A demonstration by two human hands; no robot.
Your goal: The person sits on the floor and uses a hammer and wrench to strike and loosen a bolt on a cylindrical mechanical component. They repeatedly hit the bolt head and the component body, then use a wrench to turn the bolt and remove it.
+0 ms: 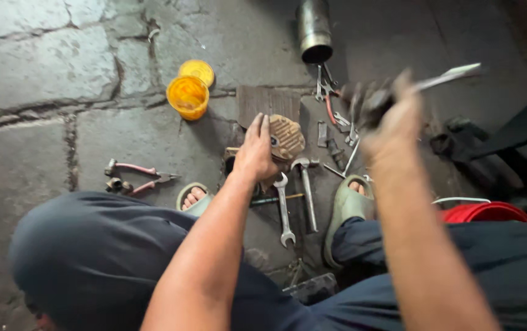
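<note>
My left hand (255,150) rests on a brownish finned metal part (288,136) lying on the stone floor, fingers spread over its left side. My right hand (392,116) is raised and blurred, closed around a long metal tool (450,76) whose bright end points up to the right. A hammer (305,184) and an open-ended wrench (284,211) lie just below the finned part, between my feet.
A yellow plastic cup (188,96) and its lid (196,70) stand at upper left. Red-handled pliers (138,176) lie at left. More pliers and small tools (331,98) lie near a metal cylinder (314,30). A red basin (487,213) sits at right.
</note>
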